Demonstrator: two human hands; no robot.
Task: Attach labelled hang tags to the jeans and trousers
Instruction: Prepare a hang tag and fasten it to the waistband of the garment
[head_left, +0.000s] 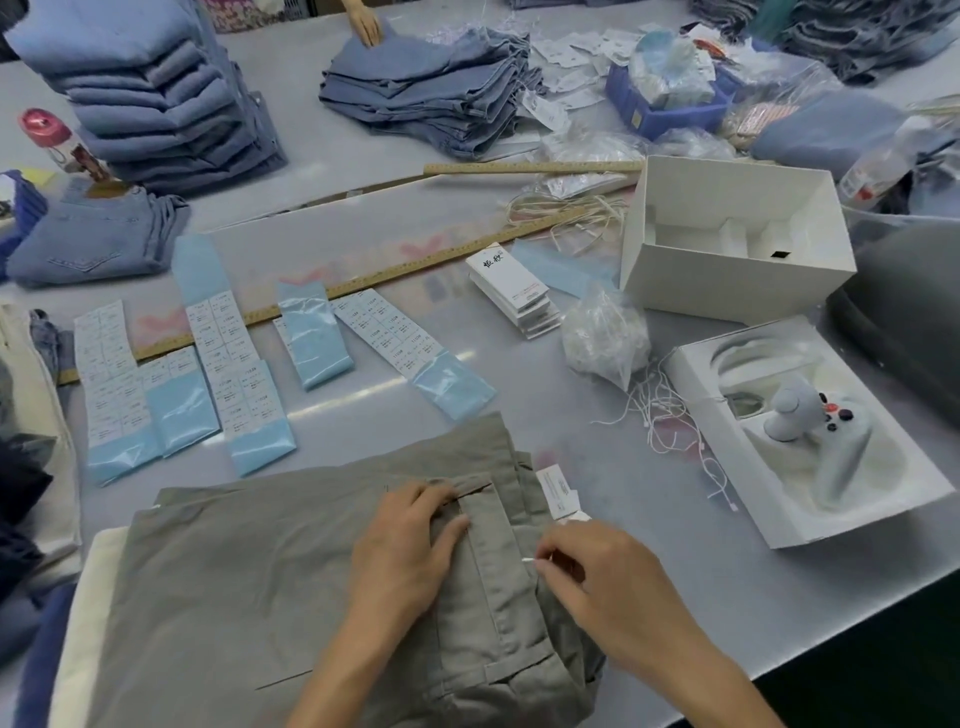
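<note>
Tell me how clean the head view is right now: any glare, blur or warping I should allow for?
Head view: glare streaks on the table near the blue label strips; wide-angle bending curves the wooden ruler; far jeans stacks look soft; both hands, left and right, and grey trousers evenly lit.

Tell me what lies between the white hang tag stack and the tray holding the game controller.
In the head view, a clear plastic bag of white strings lies between the hang tag stack and the controller tray.

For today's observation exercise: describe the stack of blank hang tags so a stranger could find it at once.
Start at the big open white box on the table's right side. Just left of its front corner lies the stack of white hang tags. Unlike the flat blue-backed label sheets nearby, it is thick, with black brush lettering on top.
</note>
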